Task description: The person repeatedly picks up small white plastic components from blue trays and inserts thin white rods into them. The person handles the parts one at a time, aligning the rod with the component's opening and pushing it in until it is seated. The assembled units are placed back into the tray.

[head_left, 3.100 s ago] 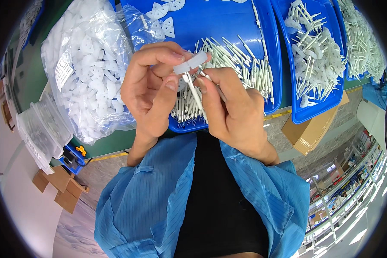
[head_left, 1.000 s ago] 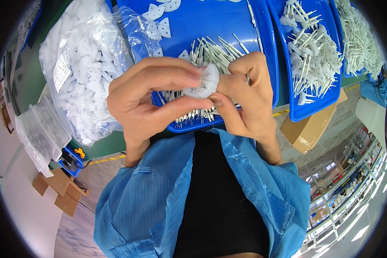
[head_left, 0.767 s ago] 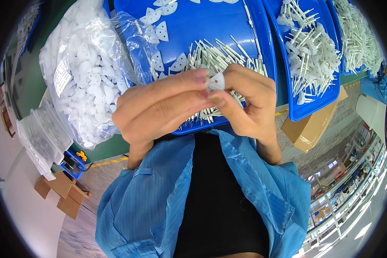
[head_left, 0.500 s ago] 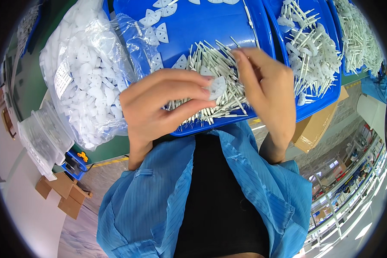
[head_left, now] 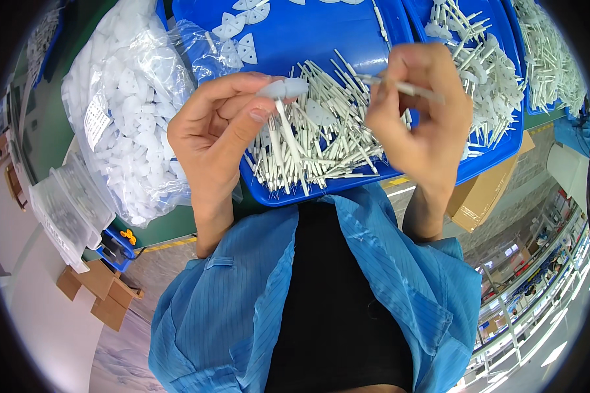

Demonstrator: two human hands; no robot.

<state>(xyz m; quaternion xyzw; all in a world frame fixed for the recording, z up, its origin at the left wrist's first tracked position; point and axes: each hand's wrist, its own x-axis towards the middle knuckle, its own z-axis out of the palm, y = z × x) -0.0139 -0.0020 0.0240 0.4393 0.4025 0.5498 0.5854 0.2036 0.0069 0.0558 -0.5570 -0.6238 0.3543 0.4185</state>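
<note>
My left hand (head_left: 210,131) pinches a translucent white plastic piece (head_left: 284,88) between thumb and fingers, over the left side of the blue tray (head_left: 308,39). A thin white rod (head_left: 288,134) points down from that piece toward me; whether it is fixed in the piece I cannot tell. To the right, my right hand (head_left: 429,124), somewhat blurred, has its fingers closed on another white rod (head_left: 418,90), held nearly level. Beneath both hands lies a pile of similar white rods (head_left: 337,137), with a loose fan-shaped plastic piece (head_left: 320,112) on top.
Several flat fan-shaped pieces (head_left: 246,49) lie along the tray's far left part. A clear bag (head_left: 144,131) full of white pieces stands at left. On the right, another blue tray (head_left: 485,157) holds rods joined with pieces. A cardboard box (head_left: 482,196) sits below it.
My left hand has turned, raising the plastic piece leftward and away from me; a rod now shows below it. My right hand has moved right, and a rod is now visible in its fingers.
</note>
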